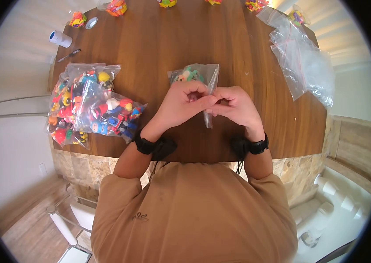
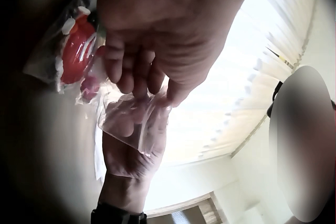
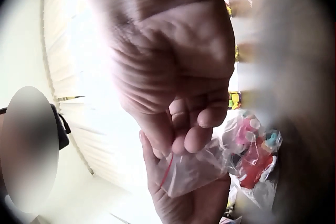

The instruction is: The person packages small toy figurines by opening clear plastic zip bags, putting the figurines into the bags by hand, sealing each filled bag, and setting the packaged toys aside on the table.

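In front of the torso, my left hand (image 1: 182, 100) and my right hand (image 1: 237, 105) meet at the mouth of a clear zip bag (image 1: 212, 78). Thumb and fingers of each pinch its top edge, and the tips nearly touch. Small toys (image 1: 190, 73) lie in the far part of the bag, greenish in the head view, partly hidden by the left hand. The left wrist view shows a red piece with white trim (image 2: 79, 53) and a pink one (image 2: 90, 87) inside. A red zip line (image 3: 167, 172) runs beside the right thumb in the right wrist view.
Filled bags of toy figures (image 1: 106, 111) lie on the left of the wooden table (image 1: 150, 52). Flat clear bags (image 1: 301, 65) spread at the right. A pen (image 1: 69, 55), a white bottle (image 1: 60, 39) and several tubs of colourful pieces (image 1: 116, 8) stand farther back.
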The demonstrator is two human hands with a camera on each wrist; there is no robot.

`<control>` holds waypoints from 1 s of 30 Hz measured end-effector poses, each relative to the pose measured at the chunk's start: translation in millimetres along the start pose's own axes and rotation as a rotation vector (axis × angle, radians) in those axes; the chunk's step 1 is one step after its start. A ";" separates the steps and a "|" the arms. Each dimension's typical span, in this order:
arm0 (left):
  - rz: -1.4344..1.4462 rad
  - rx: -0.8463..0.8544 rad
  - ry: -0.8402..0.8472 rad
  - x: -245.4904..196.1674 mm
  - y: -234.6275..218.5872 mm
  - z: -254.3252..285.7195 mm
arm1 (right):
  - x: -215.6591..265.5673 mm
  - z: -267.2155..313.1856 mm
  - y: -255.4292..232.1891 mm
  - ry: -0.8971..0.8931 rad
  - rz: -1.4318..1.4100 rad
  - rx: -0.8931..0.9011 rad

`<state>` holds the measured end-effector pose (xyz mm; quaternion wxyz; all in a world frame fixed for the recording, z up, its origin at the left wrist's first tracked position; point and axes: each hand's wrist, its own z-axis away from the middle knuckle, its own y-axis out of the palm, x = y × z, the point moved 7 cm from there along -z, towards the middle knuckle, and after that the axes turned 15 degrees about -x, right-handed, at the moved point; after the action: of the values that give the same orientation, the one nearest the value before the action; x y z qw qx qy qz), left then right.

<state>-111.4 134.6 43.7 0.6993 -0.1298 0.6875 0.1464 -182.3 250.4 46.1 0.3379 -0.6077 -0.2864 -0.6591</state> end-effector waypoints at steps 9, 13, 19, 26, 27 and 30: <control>0.191 0.012 -0.031 0.8 -3.2 -0.8 | -8.6 -4.7 -4.8 -0.038 -0.343 0.008; 0.288 -0.010 -0.080 6.1 -2.7 -0.6 | -7.2 -5.0 -7.5 -0.035 -0.356 -0.020; 0.302 -0.026 -0.054 4.6 -2.3 -0.2 | 0.9 -3.0 -0.4 0.082 -0.255 -0.030; 0.280 -0.139 0.144 -5.4 -8.5 -2.6 | -7.7 -4.8 -5.1 0.043 -0.222 -0.043; 0.280 -0.137 0.143 -6.8 -7.6 -1.8 | -5.7 -5.0 -4.9 0.026 -0.217 -0.052; 0.280 -0.144 0.055 -3.1 -5.2 0.4 | -3.9 -4.2 -3.5 0.008 -0.165 -0.062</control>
<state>-109.1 129.9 46.7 0.6417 -0.0863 0.7057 0.2878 -187.4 249.6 41.9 0.2645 -0.5896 -0.3134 -0.6958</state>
